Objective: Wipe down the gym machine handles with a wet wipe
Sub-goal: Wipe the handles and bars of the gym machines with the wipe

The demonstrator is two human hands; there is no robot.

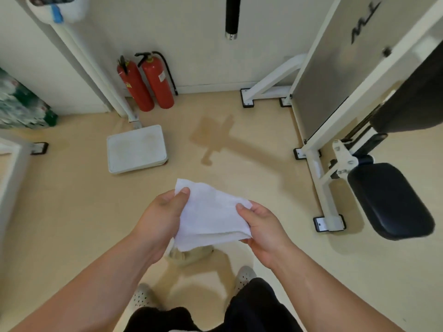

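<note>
Both the left hand (161, 218) and right hand (260, 226) pinch the limp, light wet wipe (211, 216) between them, likely best bunched in one palm for wiping.

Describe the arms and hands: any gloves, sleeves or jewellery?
The left hand and right hand are ungloved, nails short; no ring, watch or wristband shows. The left arm and right arm are uncovered to the frame edge, no sleeve in view.

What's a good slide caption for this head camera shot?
Ready to clean: left hand and right hand pinch a wet wipe; the black machine handle hangs ahead, untouched.
</note>
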